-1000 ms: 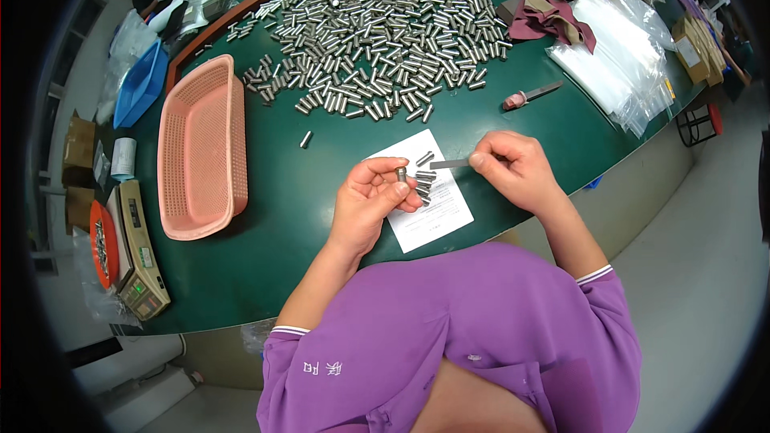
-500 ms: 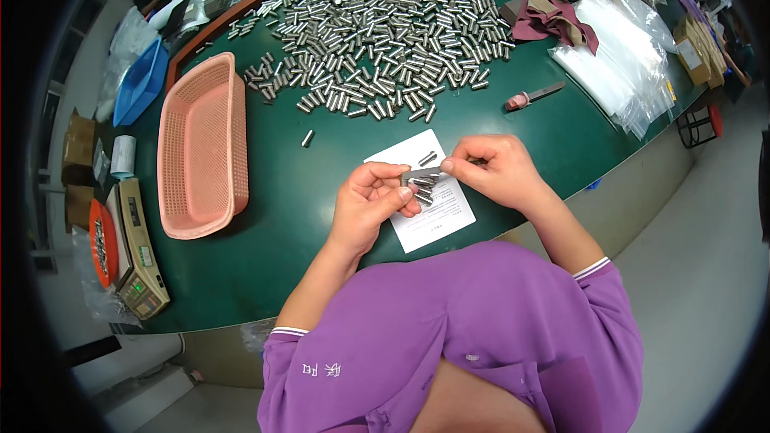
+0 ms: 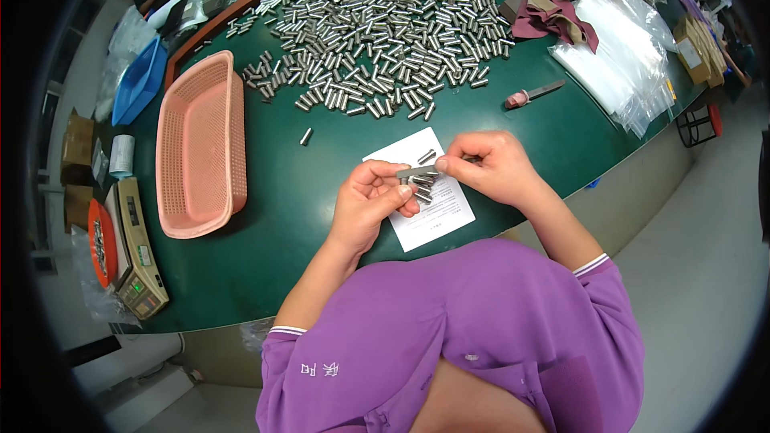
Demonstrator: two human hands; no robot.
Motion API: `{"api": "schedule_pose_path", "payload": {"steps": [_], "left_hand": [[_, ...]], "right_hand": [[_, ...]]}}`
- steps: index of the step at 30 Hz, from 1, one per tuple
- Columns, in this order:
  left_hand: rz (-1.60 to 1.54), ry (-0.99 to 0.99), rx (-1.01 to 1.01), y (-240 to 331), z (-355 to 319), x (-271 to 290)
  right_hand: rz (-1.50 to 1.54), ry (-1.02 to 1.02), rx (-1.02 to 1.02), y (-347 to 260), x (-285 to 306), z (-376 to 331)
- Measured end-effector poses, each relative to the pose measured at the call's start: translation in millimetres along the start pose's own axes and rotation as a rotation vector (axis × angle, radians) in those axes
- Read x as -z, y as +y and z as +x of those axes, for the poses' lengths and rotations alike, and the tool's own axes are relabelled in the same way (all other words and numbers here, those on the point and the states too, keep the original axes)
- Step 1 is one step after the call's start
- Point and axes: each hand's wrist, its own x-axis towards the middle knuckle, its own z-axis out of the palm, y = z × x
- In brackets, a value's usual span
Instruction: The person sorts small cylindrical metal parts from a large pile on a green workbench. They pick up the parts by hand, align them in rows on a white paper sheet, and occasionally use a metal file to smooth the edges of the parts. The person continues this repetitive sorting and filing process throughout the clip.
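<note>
My left hand (image 3: pixel 361 202) is closed, pinching a short metal pin (image 3: pixel 404 180) between thumb and fingers, mostly hidden by them. Across the pin's upper end lies a flat grey strip that looks like a file (image 3: pixel 417 171). My right hand (image 3: pixel 488 164) grips the file's right end between thumb and fingers. Under both hands is a white printed sheet (image 3: pixel 437 228). Several loose metal pins (image 3: pixel 427 157) rest on it, some partly covered by my fingers.
A large heap of metal pins (image 3: pixel 385 32) covers the far table, with one stray pin (image 3: pixel 306 137) nearer. At left are a pink plastic basket (image 3: pixel 241 152) and a scale (image 3: pixel 138 248). At right lie a knife-like tool (image 3: pixel 536 94), a maroon cloth (image 3: pixel 553 18) and plastic bags (image 3: pixel 613 64).
My right hand has shifted slightly left, and the file now reaches farther left over the pin. My left hand stays nearly still.
</note>
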Motion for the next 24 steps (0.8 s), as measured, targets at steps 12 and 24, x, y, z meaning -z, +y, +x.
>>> {"api": "schedule_pose_path", "payload": {"steps": [12, 24], "left_hand": [[0.067, 0.021, -0.038, -2, 0, 0], [0.006, 0.017, 0.006, -3, 2, -1]], "right_hand": [[0.004, -0.029, 0.087, -9, -12, 2], [-0.011, 0.014, -0.005, 0, 1, -3]]}}
